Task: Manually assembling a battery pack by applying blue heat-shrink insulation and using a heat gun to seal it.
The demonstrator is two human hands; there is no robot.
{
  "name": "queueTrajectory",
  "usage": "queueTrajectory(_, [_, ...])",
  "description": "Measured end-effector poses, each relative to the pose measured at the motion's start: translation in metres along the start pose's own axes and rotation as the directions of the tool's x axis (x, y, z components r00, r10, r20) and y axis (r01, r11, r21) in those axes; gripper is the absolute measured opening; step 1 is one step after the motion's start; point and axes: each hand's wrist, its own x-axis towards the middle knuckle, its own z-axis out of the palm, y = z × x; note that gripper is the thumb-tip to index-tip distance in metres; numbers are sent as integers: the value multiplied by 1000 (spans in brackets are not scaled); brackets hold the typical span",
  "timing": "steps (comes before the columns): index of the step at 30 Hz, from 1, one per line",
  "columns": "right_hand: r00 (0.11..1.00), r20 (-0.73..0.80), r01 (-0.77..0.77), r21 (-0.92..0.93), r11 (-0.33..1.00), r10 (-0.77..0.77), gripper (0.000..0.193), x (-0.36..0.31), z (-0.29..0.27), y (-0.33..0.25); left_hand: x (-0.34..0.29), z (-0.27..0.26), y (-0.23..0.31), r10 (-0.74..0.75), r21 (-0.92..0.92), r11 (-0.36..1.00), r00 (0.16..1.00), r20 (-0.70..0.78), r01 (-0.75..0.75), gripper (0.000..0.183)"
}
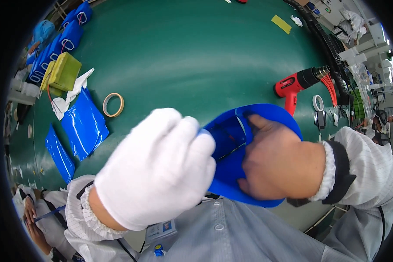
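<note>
Above the green desk [183,65], we have the blue sleeve [229,177] right of centre, mouth upward. Our gloved left hand [157,170] curls at its left edge, clamped or not we cannot tell; our bare right hand [277,159] sits within, grip apart.

The left hand [155,170] wears a white cloth glove, matt and softly knitted. The blue sleeve [229,170] looks like smooth, thin plastic with a slight sheen. Two blue sheets, the wide one [85,124] and the narrow one [60,153], are high-gloss plastic with bright streaks. A yellow block [67,72] has a smooth, faintly shiny wrapping. The heat gun [291,85] has red and black plastic and a shiny metal nozzle [322,71]. The green bench [183,52] is smooth with a soft sheen; the striped garment sleeve [364,168] is matt, wrinkled cloth.
</note>
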Motion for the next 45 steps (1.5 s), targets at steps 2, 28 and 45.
queueTrajectory(2, [999, -27, 17, -29, 999, -18, 46, -1, 4, 4, 1, 2, 1, -10, -12, 1000, 1000, 3, 10, 18])
queueTrajectory(28, [895, 438, -13, 222, 975, -88, 24, 38, -33, 35, -4, 39, -27, 4, -81, 996, 976, -218, -22, 11])
queueTrajectory(45, [657, 737, 132, 94, 987, -158, 14, 120, -62, 29, -20, 44, -16, -142, -216, 972, 958, -249, 88, 11])
